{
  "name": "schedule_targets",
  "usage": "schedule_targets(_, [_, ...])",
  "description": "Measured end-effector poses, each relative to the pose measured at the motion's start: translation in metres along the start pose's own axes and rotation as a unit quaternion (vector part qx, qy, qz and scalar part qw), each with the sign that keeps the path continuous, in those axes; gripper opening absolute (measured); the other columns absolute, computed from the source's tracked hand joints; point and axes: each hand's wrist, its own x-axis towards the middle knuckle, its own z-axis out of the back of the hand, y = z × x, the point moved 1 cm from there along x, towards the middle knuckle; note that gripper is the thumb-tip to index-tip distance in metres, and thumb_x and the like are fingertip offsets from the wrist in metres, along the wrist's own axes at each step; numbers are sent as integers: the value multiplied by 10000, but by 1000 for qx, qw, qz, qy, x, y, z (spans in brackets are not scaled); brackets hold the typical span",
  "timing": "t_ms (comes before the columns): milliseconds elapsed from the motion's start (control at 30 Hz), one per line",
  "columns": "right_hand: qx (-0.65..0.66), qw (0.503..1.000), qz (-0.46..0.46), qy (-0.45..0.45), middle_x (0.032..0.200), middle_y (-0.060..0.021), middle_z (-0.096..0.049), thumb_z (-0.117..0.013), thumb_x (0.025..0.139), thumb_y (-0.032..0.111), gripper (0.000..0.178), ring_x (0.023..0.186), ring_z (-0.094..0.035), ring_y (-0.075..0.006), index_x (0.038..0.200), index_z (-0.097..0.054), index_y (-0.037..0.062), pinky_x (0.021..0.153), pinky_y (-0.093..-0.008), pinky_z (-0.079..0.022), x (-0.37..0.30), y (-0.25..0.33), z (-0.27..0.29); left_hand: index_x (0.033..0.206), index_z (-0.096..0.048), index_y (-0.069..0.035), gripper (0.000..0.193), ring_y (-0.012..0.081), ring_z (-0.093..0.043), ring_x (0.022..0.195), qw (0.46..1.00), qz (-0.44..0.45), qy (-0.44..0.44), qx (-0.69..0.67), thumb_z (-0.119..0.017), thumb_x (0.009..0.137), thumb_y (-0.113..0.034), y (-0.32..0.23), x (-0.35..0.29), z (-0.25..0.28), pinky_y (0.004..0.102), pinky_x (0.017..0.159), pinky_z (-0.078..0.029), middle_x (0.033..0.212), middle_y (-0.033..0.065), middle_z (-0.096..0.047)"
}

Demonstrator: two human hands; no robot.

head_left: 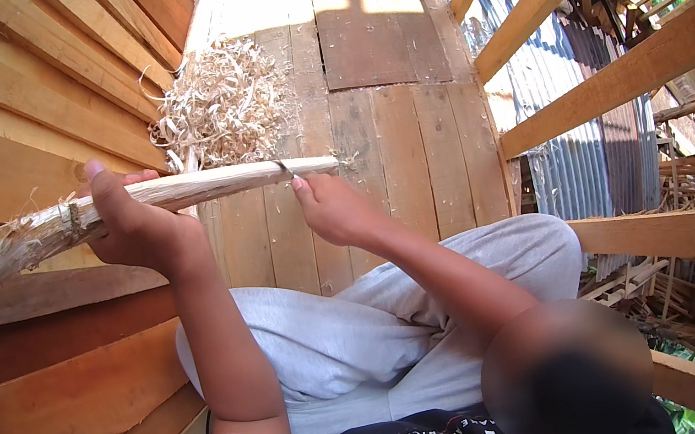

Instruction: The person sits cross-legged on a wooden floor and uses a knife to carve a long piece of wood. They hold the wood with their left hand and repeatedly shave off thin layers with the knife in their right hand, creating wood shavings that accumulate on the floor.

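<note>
A pale, peeled wooden stick (203, 187) lies across the view, its frayed thick end at the far left and its thin end near the middle. My left hand (129, 228) is wrapped around the stick's middle part, thumb on top. My right hand (332, 210) is closed on a small dark blade (284, 169), whose tip rests against the stick near its thin end. I sit cross-legged in grey trousers on a wooden plank floor (412, 159).
A heap of curled wood shavings (223, 104) lies on the floor just beyond the stick. Stacked planks (20, 98) rise on the left. On the right, open timber rails (620, 76) edge the platform, with corrugated metal sheeting (582, 148) below.
</note>
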Motion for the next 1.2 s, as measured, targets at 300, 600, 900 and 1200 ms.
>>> schedule_targets(300, [93,976,-180,75,867,-325,-618,-336,1023,315,495,912,-605,-467,903,-603,-85,805,-535,-445,24,-39,6,773,-509,-25,285,177,-545,595,999,-5,-34,9,-688,834,-238,-6,-2,-7,345,578,-471,665,66,-518])
schedule_targets(600, [27,998,-57,22,801,-290,-643,-351,1018,319,519,803,-633,-477,875,-615,-104,775,-518,-492,29,-52,1,797,-523,-6,285,176,-552,610,1000,-12,-21,7,-701,815,-228,-7,-6,-11,333,575,-476,685,60,-508])
schedule_targets(900, [-21,996,72,-57,701,-199,-588,-328,1035,340,484,528,-585,-323,842,-533,-54,580,-463,-484,12,-18,-14,766,-507,-30,273,175,-544,599,1000,-17,-11,7,-686,822,-228,-6,-2,-2,337,574,-476,663,62,-511])
schedule_targets(1200, [54,986,-152,46,826,-294,-614,-340,1024,320,501,811,-601,-436,874,-579,-93,756,-506,-464,20,-26,5,736,-494,-44,292,173,-551,621,1000,18,-15,8,-700,817,-234,-8,-3,-2,354,606,-487,659,61,-513])
